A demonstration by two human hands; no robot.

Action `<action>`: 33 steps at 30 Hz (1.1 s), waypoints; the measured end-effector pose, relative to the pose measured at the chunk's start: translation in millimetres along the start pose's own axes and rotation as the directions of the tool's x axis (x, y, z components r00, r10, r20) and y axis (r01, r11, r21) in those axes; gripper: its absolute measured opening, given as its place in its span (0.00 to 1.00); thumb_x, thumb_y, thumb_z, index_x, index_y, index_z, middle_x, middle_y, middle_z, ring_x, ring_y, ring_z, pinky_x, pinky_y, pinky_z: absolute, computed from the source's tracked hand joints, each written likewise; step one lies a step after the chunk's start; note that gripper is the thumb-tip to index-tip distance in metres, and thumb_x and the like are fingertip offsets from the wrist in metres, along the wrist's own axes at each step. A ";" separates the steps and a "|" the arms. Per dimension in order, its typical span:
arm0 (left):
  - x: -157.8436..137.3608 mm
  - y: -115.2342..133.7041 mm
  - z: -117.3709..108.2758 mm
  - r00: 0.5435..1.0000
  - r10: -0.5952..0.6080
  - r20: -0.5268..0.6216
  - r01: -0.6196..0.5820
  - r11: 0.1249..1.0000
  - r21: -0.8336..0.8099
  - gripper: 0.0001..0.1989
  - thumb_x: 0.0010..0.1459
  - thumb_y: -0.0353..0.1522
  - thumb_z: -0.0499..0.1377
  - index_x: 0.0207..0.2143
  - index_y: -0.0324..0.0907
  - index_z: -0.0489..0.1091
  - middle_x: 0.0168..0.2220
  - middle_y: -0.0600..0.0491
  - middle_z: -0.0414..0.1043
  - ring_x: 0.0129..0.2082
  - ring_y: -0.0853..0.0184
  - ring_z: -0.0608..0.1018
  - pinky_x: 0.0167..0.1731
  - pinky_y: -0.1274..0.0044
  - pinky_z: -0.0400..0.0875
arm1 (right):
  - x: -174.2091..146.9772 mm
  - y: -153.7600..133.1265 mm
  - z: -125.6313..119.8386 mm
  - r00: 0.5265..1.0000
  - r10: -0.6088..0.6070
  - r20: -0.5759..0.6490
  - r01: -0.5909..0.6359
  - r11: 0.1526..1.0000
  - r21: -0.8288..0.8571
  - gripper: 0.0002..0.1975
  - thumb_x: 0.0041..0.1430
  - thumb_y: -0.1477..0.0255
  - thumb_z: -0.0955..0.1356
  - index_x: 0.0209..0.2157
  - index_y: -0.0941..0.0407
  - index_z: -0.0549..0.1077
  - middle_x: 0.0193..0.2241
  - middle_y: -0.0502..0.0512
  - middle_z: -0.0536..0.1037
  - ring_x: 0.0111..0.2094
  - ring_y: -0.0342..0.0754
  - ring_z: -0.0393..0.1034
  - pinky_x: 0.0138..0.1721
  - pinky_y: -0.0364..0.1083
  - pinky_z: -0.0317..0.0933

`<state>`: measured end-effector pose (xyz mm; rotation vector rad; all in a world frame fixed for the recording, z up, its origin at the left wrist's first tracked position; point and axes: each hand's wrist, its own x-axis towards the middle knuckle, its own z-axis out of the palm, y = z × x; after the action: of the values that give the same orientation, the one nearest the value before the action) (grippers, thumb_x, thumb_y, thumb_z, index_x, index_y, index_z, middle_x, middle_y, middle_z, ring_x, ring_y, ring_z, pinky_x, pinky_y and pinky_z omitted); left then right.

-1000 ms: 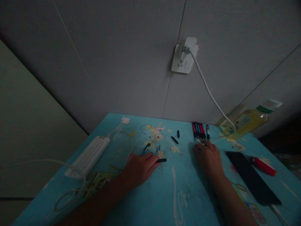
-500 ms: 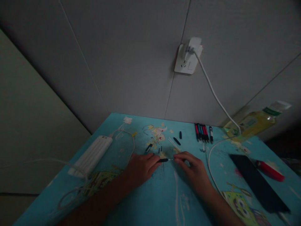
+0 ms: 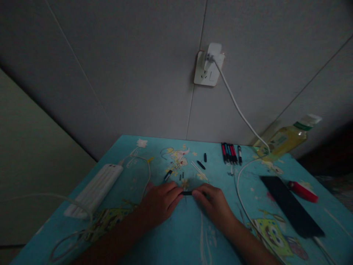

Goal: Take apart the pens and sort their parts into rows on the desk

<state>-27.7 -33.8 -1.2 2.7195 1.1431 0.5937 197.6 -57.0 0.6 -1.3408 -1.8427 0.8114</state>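
Observation:
Between my two hands lies a short black pen part [image 3: 187, 193], held level just above the cloth. My left hand [image 3: 163, 200] pinches its left end. The fingertips of my right hand [image 3: 213, 200] close on its right end, so both ends are hidden. Beyond the hands lie two thin white pen refills [image 3: 199, 171], a black pen grip [image 3: 201, 164] and another short black piece [image 3: 205, 157]. Two tiny dark pieces [image 3: 181, 176] sit nearer the left hand, beside a dark pen part with a pale patch [image 3: 167, 175].
A patterned blue cloth [image 3: 176, 239] covers the table. Several pens [image 3: 229, 154] and a separate pen [image 3: 239, 155] lie near the wall. A power strip [image 3: 95, 189] is left; right are a white cable [image 3: 239, 187], dark flat slab [image 3: 291, 206], red object [image 3: 303, 191] and yellow bottle [image 3: 288, 138].
My right hand has come in toward the left and now grips the right end of the black pen part. Its silvery tip no longer shows. The camera view has shifted slightly.

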 end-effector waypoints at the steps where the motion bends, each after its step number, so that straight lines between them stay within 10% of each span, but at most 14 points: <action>1: 0.4 -0.3 0.4 1.000 0.017 -0.017 -0.017 1.000 -0.011 0.13 0.69 0.35 0.50 0.48 0.45 0.71 0.39 0.51 0.73 0.38 0.65 0.76 0.36 0.74 0.66 | -0.3 -0.3 -0.2 1.000 0.013 -0.002 -0.013 1.000 -0.026 0.17 0.68 0.65 0.64 0.29 0.56 0.77 0.24 0.50 0.75 0.27 0.44 0.69 0.32 0.44 0.61; 7: 2.1 -4.9 3.4 0.999 -0.021 -0.036 0.020 0.999 -0.039 0.11 0.68 0.34 0.52 0.49 0.45 0.71 0.40 0.51 0.72 0.38 0.66 0.76 0.39 0.74 0.69 | -0.2 -2.6 -3.9 0.993 -0.120 -0.009 0.120 0.993 -0.008 0.08 0.64 0.68 0.69 0.43 0.54 0.74 0.36 0.53 0.76 0.37 0.47 0.71 0.40 0.44 0.63; 13: 1.7 -7.3 6.1 0.996 0.008 -0.087 -0.010 1.000 -0.030 0.10 0.67 0.34 0.54 0.46 0.44 0.72 0.39 0.51 0.73 0.38 0.65 0.76 0.39 0.73 0.69 | -0.1 1.5 -5.8 0.993 -0.118 -0.022 0.116 0.990 -0.074 0.06 0.65 0.68 0.67 0.37 0.54 0.75 0.32 0.51 0.77 0.36 0.47 0.71 0.41 0.45 0.61; 19: 2.4 -6.7 7.3 0.981 0.099 -0.170 -0.099 0.995 0.009 0.09 0.66 0.33 0.56 0.46 0.42 0.72 0.37 0.51 0.73 0.37 0.65 0.75 0.38 0.73 0.70 | -0.4 -1.9 -1.4 0.999 -0.019 0.026 0.022 0.992 -0.120 0.19 0.70 0.63 0.60 0.27 0.55 0.71 0.24 0.50 0.73 0.26 0.44 0.66 0.33 0.44 0.57; 26: 5.2 -6.2 -7.4 0.889 0.269 -0.371 -0.231 0.962 0.143 0.09 0.62 0.27 0.60 0.46 0.43 0.72 0.38 0.52 0.74 0.39 0.65 0.75 0.43 0.69 0.68 | -3.2 -7.3 6.8 0.953 0.254 0.166 -0.290 0.925 0.246 0.27 0.69 0.53 0.56 0.23 0.56 0.67 0.14 0.44 0.61 0.17 0.40 0.54 0.21 0.41 0.50; 30: 5.5 -7.4 -12.7 0.857 -0.049 -0.514 0.022 0.998 -0.059 0.18 0.60 0.32 0.63 0.53 0.49 0.69 0.52 0.47 0.68 0.53 0.56 0.70 0.54 0.60 0.64 | 0.9 -10.6 5.7 0.956 0.269 0.118 -0.294 0.865 0.407 0.27 0.67 0.51 0.58 0.25 0.57 0.69 0.15 0.45 0.65 0.17 0.40 0.57 0.22 0.40 0.52; 33: 8.2 -5.5 -7.5 0.805 -0.393 -0.444 0.107 0.833 -0.543 0.22 0.62 0.34 0.60 0.58 0.49 0.61 0.58 0.45 0.62 0.57 0.57 0.69 0.56 0.60 0.65 | 1.3 -9.8 7.6 0.962 0.258 0.086 -0.269 0.863 0.427 0.27 0.67 0.51 0.59 0.27 0.58 0.71 0.17 0.46 0.66 0.18 0.40 0.59 0.22 0.41 0.53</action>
<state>-29.2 -24.3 6.7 1.9499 1.2189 1.4475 186.0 -58.9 4.6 -1.2997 -1.3924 1.3041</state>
